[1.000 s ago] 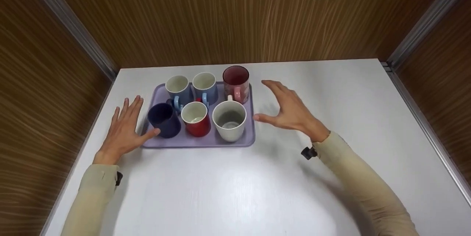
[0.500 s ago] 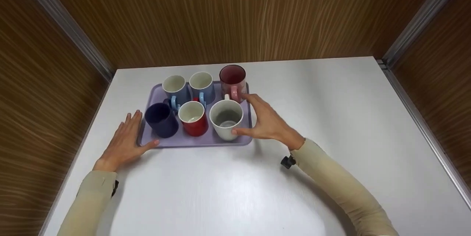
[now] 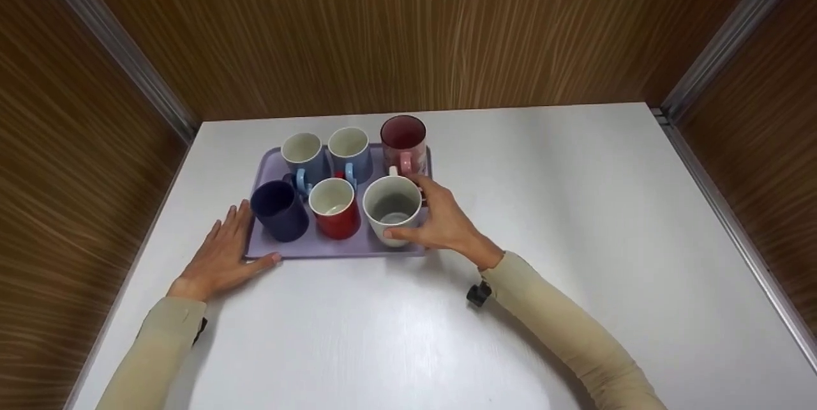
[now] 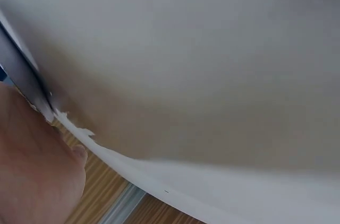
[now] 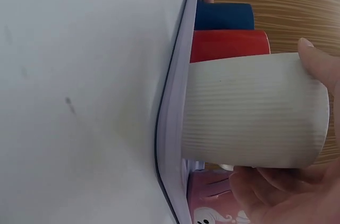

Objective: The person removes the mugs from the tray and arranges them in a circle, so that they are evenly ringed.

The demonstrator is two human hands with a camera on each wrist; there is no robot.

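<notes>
Left hand (image 3: 220, 260) wide at tray (image 3: 332, 248) edge, right hand (image 3: 442, 221) gripping white mug (image 3: 389, 209), tabletop (image 3: 562, 199) rightward

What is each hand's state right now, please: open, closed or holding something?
Left hand: open, at the near left corner of the lilac tray.
Right hand: holding the white mug between thumb and fingers.

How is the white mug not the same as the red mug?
The white mug is white outside; the red mug is red. The white mug looks bigger, with a wider mouth than the red mug. The right grip holds the white mug, but nothing holds the red mug. Both stand upright on the lilac tray.
</notes>
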